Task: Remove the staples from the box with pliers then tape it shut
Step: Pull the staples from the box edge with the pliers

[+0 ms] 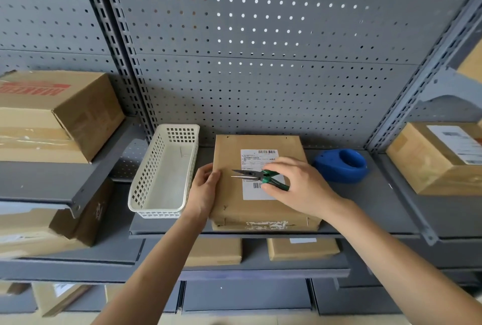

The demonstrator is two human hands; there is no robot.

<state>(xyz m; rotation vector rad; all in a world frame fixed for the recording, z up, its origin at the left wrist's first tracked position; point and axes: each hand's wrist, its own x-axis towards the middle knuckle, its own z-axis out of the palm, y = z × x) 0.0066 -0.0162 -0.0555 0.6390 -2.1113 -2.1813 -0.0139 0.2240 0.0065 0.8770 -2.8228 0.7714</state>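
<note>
Two hands on a flat box, pliers over the label

Two hands work at one grey metal shelf [365, 210] backed by pegboard [260, 37]. Flat brown cardboard box [250, 210] lies on the shelf, middle of view, white shipping label [257, 168] face up on its top. Torn tape residue shows along the box's near edge.

Left hand [204, 186]: fingers lie along the box's left edge, thumb on top, steadying it. Grip is relaxed, not wrapped round anything.

Right hand [300, 184]: grip is clenched round the green handles of long-nose pliers [257, 177]. Pliers sit just above the label, tips pointing left toward the left hand, jaws slightly parted. Whether the tips touch the cardboard cannot be told.

Small staple [224, 207] visible near the box's front left corner, well apart from the plier tips.

White perforated plastic basket [164, 173] stands just beside the box on the left, touching or nearly touching the left hand. Blue tape dispenser [341, 167] rests on the shelf to the right of the box, near it but apart.

Other cardboard boxes: large one upper left [57, 116], labelled one at right [438, 157], two on the lower shelf [302, 249].
</note>
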